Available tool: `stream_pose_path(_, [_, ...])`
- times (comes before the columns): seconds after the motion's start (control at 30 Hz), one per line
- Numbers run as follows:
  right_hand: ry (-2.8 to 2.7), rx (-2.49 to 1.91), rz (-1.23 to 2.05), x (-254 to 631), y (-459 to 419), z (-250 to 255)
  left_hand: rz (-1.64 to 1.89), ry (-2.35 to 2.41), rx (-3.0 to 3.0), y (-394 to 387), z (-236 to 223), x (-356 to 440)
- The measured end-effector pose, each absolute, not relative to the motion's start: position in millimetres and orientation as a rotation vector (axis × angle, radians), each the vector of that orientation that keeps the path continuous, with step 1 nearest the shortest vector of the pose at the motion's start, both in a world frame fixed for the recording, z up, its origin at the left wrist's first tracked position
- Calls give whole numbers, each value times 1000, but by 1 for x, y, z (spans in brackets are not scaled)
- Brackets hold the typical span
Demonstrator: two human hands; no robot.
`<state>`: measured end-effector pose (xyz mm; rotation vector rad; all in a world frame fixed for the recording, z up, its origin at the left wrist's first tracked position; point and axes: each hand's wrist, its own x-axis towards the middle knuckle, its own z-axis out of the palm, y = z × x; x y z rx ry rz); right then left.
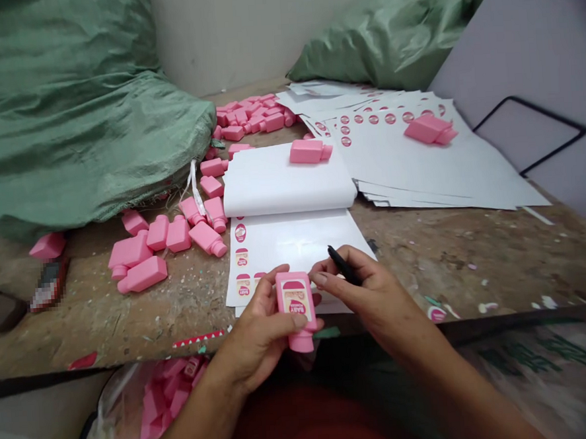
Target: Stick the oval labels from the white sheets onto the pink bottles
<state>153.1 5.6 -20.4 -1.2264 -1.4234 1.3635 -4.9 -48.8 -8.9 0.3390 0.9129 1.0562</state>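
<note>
My left hand (260, 334) is wrapped round a small pink bottle (296, 305), its neck pointing down toward me. A "BABY" powder label (296, 300) lies on the bottle's face, with my left thumb pressing near its lower edge. My right hand (371, 287) is closed round a black pen-like tool (344, 265), and its thumb and forefinger reach the bottle's upper right edge. Just beyond both hands lies a sheet of stickers (289, 239), some still along its left side. The sheet's far part is folded over, and a pink bottle (309, 151) rests on the fold.
Loose pink bottles (177, 233) lie at the left, with a heap (251, 116) behind. Green sacks (84, 139) stand at the back. Sticker sheets (419, 165) are stacked at the right under another bottle (430, 129). Below the table edge, a bag (116, 416) holds more bottles.
</note>
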Motion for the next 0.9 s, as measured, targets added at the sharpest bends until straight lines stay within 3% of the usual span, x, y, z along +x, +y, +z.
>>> stream_pose_path(0.5, [-1499, -1295, 1457, 146, -5, -19, 1157, 1040, 379, -51, 0, -15])
stream_pose_path(0.7, [-1727, -1331, 1312, 150, -2, -22, 1206, 1324, 384, -91, 9, -92])
stream_pose_path(0.9, [-1838, -1277, 1253, 152, 4, -26, 650, 2188, 910, -168, 23, -189])
